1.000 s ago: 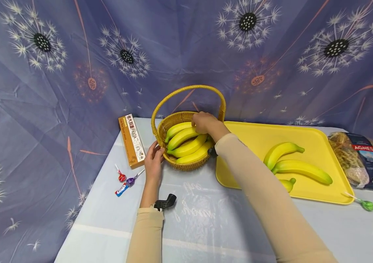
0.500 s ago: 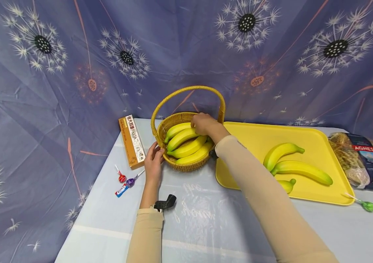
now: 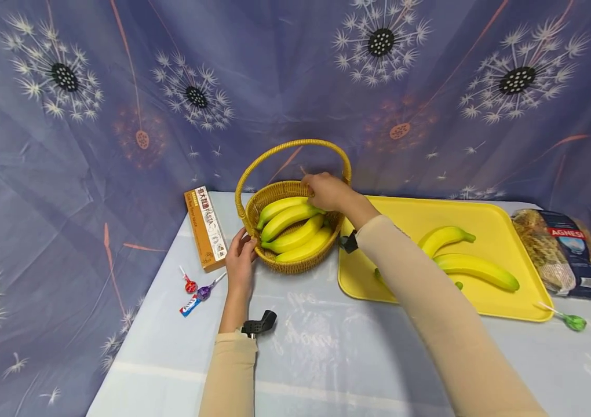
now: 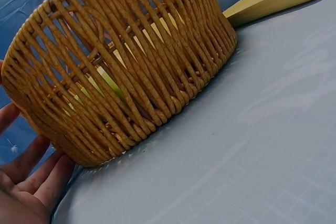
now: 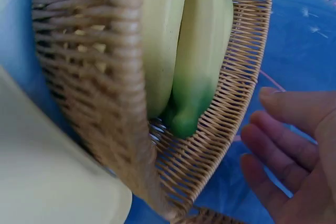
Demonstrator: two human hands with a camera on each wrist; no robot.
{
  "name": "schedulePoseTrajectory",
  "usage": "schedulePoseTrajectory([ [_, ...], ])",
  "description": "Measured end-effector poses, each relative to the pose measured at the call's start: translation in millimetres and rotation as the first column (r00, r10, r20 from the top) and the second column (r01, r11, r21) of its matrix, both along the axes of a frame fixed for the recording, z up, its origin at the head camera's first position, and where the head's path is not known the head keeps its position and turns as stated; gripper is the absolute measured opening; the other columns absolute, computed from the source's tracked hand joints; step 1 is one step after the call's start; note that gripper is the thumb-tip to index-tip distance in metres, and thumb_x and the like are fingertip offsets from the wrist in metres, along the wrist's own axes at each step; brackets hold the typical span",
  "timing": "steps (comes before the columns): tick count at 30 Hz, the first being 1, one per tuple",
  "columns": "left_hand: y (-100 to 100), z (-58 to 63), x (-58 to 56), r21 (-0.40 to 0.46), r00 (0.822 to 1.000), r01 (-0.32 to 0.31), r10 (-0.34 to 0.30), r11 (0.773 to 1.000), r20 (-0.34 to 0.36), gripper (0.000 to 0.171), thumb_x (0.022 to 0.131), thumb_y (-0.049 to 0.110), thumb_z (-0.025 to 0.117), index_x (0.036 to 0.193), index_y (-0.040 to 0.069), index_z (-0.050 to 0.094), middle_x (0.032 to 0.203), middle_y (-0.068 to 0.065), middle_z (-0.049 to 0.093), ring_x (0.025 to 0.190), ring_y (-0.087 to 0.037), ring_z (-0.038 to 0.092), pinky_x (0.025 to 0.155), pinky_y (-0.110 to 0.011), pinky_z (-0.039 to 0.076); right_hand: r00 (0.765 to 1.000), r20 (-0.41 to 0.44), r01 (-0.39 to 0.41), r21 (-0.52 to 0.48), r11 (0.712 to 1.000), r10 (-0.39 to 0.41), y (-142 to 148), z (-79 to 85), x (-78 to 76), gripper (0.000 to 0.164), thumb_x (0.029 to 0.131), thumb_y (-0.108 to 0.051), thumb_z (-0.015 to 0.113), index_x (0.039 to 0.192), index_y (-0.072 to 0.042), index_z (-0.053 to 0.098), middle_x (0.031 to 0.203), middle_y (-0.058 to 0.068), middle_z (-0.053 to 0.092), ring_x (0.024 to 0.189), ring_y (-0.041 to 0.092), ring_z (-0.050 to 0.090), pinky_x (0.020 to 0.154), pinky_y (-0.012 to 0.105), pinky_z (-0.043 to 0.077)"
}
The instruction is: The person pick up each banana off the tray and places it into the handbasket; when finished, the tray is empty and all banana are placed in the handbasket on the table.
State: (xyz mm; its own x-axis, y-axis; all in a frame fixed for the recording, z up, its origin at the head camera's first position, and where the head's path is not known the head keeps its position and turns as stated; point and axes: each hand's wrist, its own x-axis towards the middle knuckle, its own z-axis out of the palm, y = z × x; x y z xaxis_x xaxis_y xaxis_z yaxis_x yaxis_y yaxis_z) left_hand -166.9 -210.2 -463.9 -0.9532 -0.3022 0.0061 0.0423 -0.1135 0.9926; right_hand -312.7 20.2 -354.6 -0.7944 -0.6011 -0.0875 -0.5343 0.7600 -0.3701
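Note:
A wicker basket [image 3: 294,267] with a tall arched handle stands at mid-table and holds several yellow bananas [image 3: 291,222] side by side. My left hand [image 3: 240,258] rests against the basket's left side; in the left wrist view its extended fingers [image 4: 52,182] touch the lower woven wall. Over the basket's far right rim, my right hand [image 3: 329,192] holds nothing. The right wrist view shows its fingers [image 5: 273,166] loosely spread beside the rim, apart from the green-tipped banana [image 5: 197,77] inside.
To the right lies a yellow tray [image 3: 530,304] with more bananas [image 3: 475,269], partly behind my right sleeve. A pasta bag [image 3: 566,255] and green lollipop [image 3: 574,322] are beyond. At left are a pasta box [image 3: 205,229], red lollipop [image 3: 190,286], purple lollipop [image 3: 204,293] and small blue-red packet [image 3: 190,305].
My right hand has let go of the banana in the basket and drawn back slightly to the right. My left hand stays at the basket's side. The head view has shifted slightly.

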Motion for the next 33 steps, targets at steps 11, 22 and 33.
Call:
schedulePoseTrajectory([
  [11, -6, -21.6, -15.0, 0.005, 1.000, -0.006, 0.006, 1.000, -0.012, 0.048, 0.095, 0.029, 0.059, 0.141, 0.025, 0.049, 0.133, -0.008, 0.053, 0.117, -0.023, 0.055, 0.092, -0.032, 0.050, 0.989, -0.130, -0.078, -0.101, 0.992, 0.064, 34, 8.8, 15.2, 0.023, 0.093, -0.018, 0.065, 0.115, -0.014, 0.067, 0.100, 0.000, 0.067, 0.086, 0.015, 0.062, 0.073, 0.032, 0.052],
  [22, -5, -22.4, -11.6, -0.003, 0.999, -0.045, 0.045, 0.999, -0.008, 0.046, 0.093, 0.029, 0.060, 0.138, 0.026, 0.053, 0.128, -0.006, 0.056, 0.111, -0.020, 0.057, 0.089, -0.032, 0.051, 0.971, -0.238, -0.062, -0.231, 0.971, 0.006, 103, 8.2, 39.7, 0.010, 0.088, -0.012, 0.070, 0.097, -0.014, 0.073, 0.093, -0.002, 0.065, 0.084, 0.017, 0.060, 0.074, 0.036, 0.051],
  [33, -3, -24.1, -10.8, -0.005, 0.999, -0.043, 0.043, 0.999, 0.009, 0.045, 0.093, 0.029, 0.060, 0.138, 0.026, 0.053, 0.127, -0.005, 0.056, 0.111, -0.020, 0.057, 0.090, -0.032, 0.050, 0.984, -0.125, 0.108, -0.153, 0.982, -0.127, 192, -11.7, 49.8, 0.018, 0.088, -0.009, 0.069, 0.107, -0.009, 0.071, 0.102, 0.007, 0.067, 0.092, 0.026, 0.061, 0.080, 0.047, 0.050],
])
